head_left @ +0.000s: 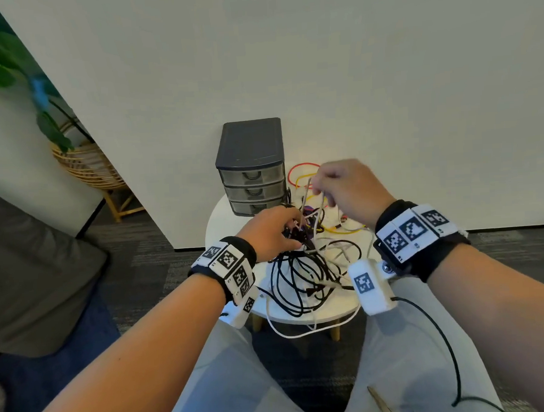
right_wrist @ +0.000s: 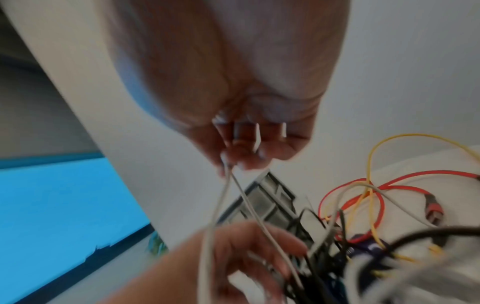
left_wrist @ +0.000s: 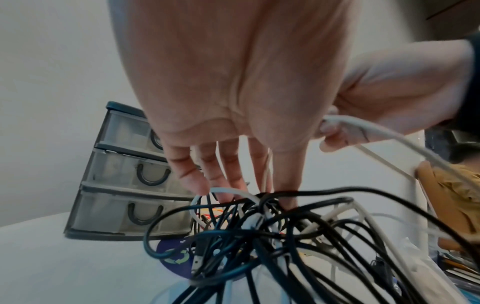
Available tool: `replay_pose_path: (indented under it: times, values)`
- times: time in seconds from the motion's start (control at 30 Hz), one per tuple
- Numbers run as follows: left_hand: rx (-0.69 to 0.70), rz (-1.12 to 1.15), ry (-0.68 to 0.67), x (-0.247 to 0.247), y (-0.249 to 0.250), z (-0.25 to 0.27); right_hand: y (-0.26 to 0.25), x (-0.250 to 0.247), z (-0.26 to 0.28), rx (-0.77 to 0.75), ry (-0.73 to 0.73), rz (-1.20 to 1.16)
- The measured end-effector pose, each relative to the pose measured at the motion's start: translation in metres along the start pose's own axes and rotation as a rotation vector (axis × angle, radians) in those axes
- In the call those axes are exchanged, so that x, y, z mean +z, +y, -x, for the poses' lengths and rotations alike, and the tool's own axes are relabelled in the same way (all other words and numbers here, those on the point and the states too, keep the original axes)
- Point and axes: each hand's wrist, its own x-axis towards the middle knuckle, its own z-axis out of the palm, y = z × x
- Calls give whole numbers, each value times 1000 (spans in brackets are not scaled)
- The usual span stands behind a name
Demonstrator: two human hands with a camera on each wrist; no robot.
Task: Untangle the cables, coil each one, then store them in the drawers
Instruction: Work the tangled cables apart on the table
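Observation:
A tangle of black and white cables lies on a small round white table. My left hand grips the knot of the tangle, fingers on one side and thumb on the other. Raised above it, my right hand pinches a thin grey-white cable whose two strands run down into the knot. A grey three-drawer unit stands at the table's back left, all drawers closed. Behind the tangle lie a red cable and a yellow cable.
A white cable loop hangs over the table's front edge. A purple item lies under the tangle. The table stands against a white wall. A plant in a wicker stand and grey furniture are at the left.

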Motion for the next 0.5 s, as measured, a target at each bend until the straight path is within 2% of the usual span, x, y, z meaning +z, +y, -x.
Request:
replay_pose_path:
  times: [0.07,0.3,0.37,0.5]
  values:
    - [-17,30,2,2,-4,2,-4,-12,-4,-8,151,-204]
    - [-75,76,-55,10,-12,8,-44,-62,-12,-260,528,-568]
    - [-97,61,-69,13,-13,8,-54,-76,-9,-286,565,-621]
    - [-120,46,-57,14,-11,6,-61,-88,-4,-334,540,-640]
